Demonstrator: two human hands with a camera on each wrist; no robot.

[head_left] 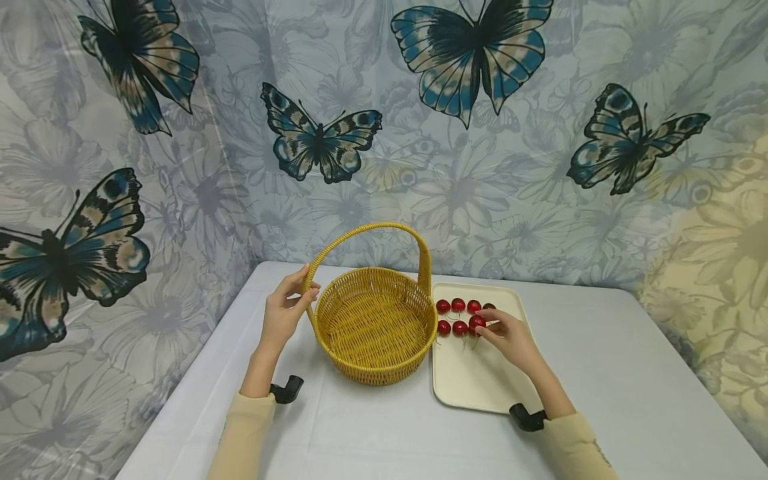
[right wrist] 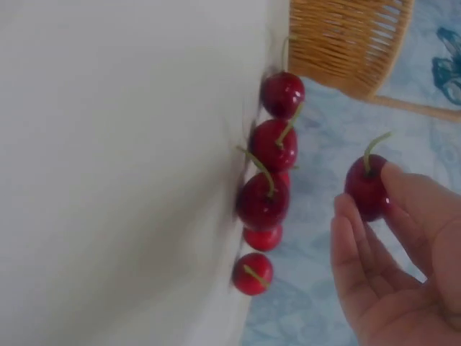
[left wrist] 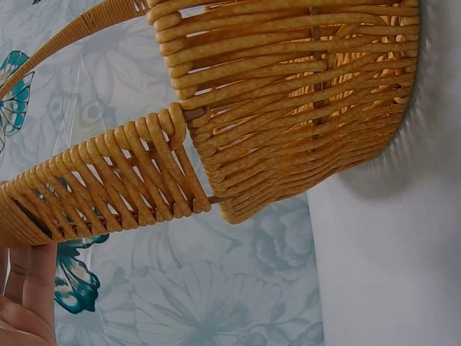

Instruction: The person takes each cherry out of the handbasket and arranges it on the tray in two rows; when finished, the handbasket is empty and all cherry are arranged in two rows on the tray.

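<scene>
A yellow woven basket (head_left: 375, 327) with a tall arched handle stands on the table, its inside bare. My left hand (head_left: 287, 308) grips the left side of that handle; in the left wrist view its fingers (left wrist: 36, 288) show at the lower left, beside the handle (left wrist: 101, 180). Between thumb and fingertips, my right hand (head_left: 509, 339) pinches a dark red cherry (right wrist: 366, 189) with a green stem. The right wrist view shows this cherry lifted apart from the others. Below it, several more cherries (head_left: 443, 306) lie in two rows on a cream tray (head_left: 480, 380).
The tray stands directly right of the basket on a white-covered table (head_left: 360, 433). Behind the table hangs a butterfly-patterned cloth (head_left: 468, 200). A black wrist mount (head_left: 287, 389) is on the left wrist, another black mount (head_left: 528, 417) on the right.
</scene>
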